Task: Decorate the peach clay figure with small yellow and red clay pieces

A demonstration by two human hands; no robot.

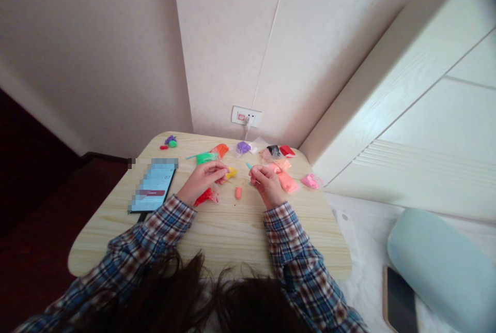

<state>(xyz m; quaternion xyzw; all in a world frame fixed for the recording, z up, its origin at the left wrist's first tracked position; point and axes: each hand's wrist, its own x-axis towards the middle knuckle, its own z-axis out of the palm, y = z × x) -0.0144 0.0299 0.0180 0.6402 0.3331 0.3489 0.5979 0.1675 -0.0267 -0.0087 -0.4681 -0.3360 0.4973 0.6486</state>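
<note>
My right hand (267, 184) pinches a small teal pointed stick (248, 166), whose tip sticks up past the thumb and forefinger. The fingers of my left hand (207, 177) are closed together, and what they hold, if anything, is too small to make out. Just beyond those fingertips lies some yellow clay (231, 172). A short coral clay piece (238, 193) rests on the table between my two hands. Under the left wrist is a bag of red clay (206, 196), and behind that hand lies a bag of green clay (206, 157).
Orange (221, 150), purple (243, 147), black (273, 151) and pink clay bags (311, 181) line the table (217, 240). Coral clay (287, 182) lies right of my right hand. A phone (153, 185) stands at left, near small clay pieces (172, 144). Behind is a wall socket (246, 116).
</note>
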